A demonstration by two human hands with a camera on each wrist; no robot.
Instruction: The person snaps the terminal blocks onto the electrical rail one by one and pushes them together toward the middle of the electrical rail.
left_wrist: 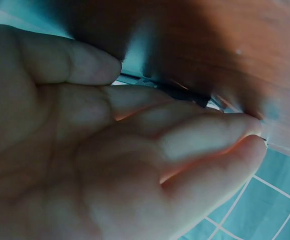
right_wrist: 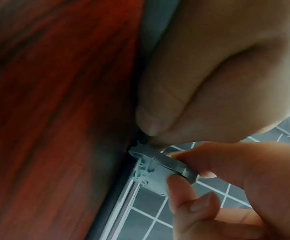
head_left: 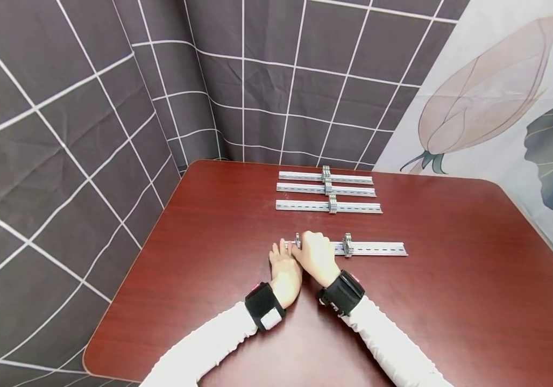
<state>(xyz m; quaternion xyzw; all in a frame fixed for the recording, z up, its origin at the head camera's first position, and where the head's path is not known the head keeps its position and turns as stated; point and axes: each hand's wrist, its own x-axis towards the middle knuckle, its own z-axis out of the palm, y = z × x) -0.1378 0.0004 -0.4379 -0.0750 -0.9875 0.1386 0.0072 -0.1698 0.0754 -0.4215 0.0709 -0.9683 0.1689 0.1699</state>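
Note:
A slotted silver mounting rail (head_left: 378, 249) lies across the table, its left part under my hands. My right hand (head_left: 318, 258), fingers curled, is over the rail near its left end; in the right wrist view, fingers pinch a grey rail clip (right_wrist: 157, 167) at the rail end (right_wrist: 122, 207). My left hand (head_left: 286, 274) lies beside it with fingers stretched out to the rail's left end. Those fingers hide most of the rail in the left wrist view, where the left palm (left_wrist: 85, 150) shows. A second grey clip (head_left: 348, 245) stands on the rail, right of my hands.
Farther back lie three more silver rails, the near one (head_left: 300, 205), the middle one (head_left: 300, 187) and the far one (head_left: 300, 176), each with grey clips around its middle. The reddish-brown table (head_left: 199, 258) meets a dark grid-patterned curtain (head_left: 267, 86) behind and on the left.

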